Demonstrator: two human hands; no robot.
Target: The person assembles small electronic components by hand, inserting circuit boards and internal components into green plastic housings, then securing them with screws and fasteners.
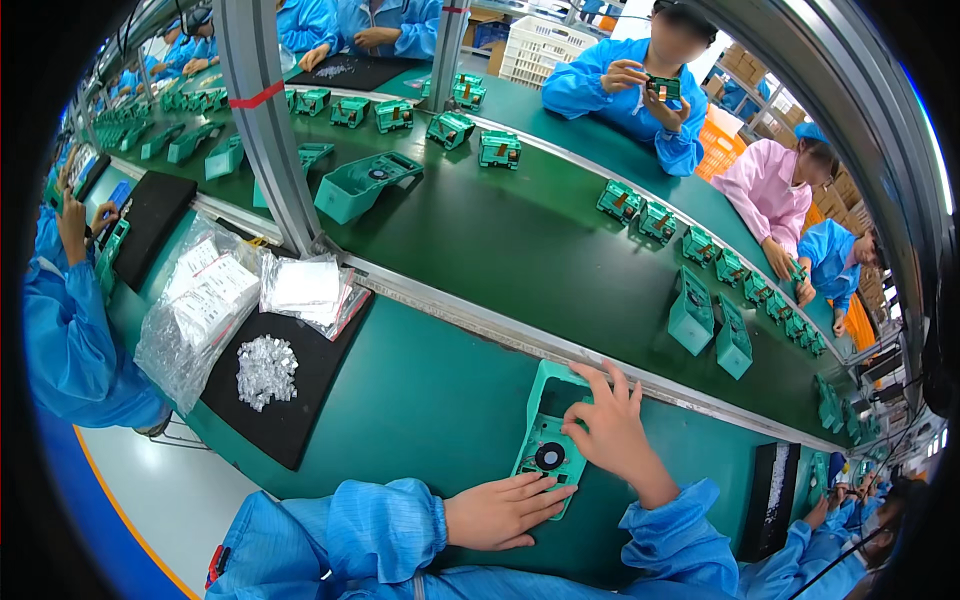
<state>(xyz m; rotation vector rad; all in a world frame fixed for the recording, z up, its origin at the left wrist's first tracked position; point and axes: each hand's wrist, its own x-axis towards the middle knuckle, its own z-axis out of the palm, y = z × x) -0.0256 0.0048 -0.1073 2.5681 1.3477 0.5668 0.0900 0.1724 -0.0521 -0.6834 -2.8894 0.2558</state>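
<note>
While both hands lie flat, fingers spread, left hand (500, 510) and right hand (610, 430) pin the teal housing (548, 440) on the green bench (420, 400), clear parts (266, 370) sit unused.

Bare hands, light blue smock sleeves, gathered elastic cuffs
</note>
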